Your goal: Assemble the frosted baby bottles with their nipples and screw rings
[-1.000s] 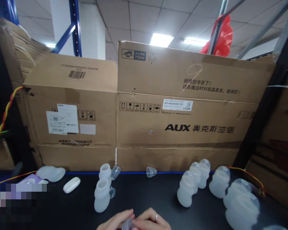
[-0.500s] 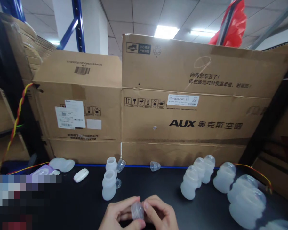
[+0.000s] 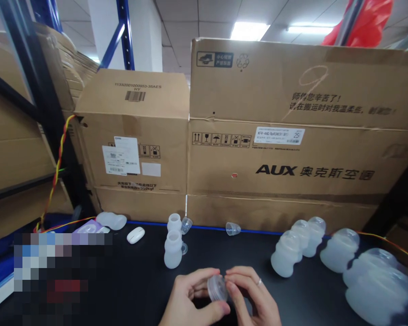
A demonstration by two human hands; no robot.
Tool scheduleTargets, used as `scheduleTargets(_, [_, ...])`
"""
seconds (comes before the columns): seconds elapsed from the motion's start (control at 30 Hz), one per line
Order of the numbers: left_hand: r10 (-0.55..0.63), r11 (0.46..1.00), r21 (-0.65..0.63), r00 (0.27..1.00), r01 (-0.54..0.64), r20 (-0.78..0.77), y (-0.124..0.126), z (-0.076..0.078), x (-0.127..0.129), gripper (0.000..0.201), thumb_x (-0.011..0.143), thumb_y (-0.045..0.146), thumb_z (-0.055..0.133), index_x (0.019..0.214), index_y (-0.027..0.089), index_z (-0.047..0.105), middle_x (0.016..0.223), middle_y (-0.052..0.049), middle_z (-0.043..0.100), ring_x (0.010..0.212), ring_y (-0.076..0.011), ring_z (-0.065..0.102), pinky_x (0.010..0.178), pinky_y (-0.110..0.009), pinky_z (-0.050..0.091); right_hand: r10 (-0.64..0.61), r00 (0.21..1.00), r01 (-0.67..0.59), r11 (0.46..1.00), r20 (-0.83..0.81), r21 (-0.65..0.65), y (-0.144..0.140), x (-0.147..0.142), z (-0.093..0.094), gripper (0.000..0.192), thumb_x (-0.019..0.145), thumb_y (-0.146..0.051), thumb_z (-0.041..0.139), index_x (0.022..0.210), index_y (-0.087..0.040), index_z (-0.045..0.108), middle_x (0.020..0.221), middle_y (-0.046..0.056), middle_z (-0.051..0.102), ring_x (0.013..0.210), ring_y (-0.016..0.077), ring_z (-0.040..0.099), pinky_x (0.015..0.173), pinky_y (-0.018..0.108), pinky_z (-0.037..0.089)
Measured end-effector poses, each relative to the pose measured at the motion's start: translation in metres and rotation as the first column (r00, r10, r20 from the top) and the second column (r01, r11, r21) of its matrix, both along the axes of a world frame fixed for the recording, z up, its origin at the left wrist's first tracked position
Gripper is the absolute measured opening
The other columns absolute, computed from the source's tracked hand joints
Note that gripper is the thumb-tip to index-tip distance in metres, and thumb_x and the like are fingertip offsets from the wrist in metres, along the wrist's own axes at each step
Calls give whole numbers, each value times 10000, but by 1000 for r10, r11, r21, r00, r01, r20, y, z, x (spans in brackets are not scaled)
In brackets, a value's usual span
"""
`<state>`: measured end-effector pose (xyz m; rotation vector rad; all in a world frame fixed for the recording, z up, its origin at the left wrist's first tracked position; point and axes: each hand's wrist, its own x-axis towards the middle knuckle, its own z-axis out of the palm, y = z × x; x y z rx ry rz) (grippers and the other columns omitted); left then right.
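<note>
A small clear ribbed cap (image 3: 217,288) is pinched between left hand (image 3: 190,301) and right hand (image 3: 253,296), both grips closed on it, low above the black tabletop (image 3: 129,290). Wrists are cut off by the frame edge; the cap's underside is hidden.

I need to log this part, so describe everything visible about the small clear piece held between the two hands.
The small clear piece is a round, translucent, cap-like part that looks like soft plastic or silicone, with faint ribbing around its side. It is held low in the middle of the view, above the black table, tilted so one round face points up and left. The left hand pinches it with thumb and fingers; the right hand, wearing a ring, touches its right edge with its fingertips.
</note>
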<state>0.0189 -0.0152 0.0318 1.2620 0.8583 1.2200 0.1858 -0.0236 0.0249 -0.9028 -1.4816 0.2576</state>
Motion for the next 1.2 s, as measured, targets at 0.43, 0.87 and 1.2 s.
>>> scheduleTargets(0.43, [281, 882, 452, 919, -135, -275, -9, -12, -13, 705, 742, 490, 880, 1355, 269, 613, 1196, -117, 711, 621, -114, 665, 490, -213, 515, 157, 985, -149, 983, 71, -111, 9, 16, 5, 154, 1014, -274, 581, 989, -203, 715, 978, 111, 726, 897, 215, 736, 780, 255, 613])
scheduleTargets(0.87, [743, 660, 544, 560, -519, -367, 53, 20, -71, 580, 744, 620, 799, 1100, 187, 652, 970, -69, 742, 875, -273, 704, 827, -431, 543, 230, 800, -68, 952, 553, -298, 21, 30, 21, 81, 962, -268, 619, 942, -240, 693, 912, 31, 744, 852, 205, 698, 814, 317, 549])
scheduleTargets(1.2, [272, 857, 511, 896, -61, -351, 17, 16, -32, 255, 913, 438, 682, 1049, 227, 726, 947, -40, 724, 809, -177, 664, 733, -258, 510, 109, 976, -82, 986, 189, -148, 19, 33, 30, 90, 978, -277, 647, 1010, -220, 708, 950, 59, 739, 860, 195, 708, 791, 272, 574])
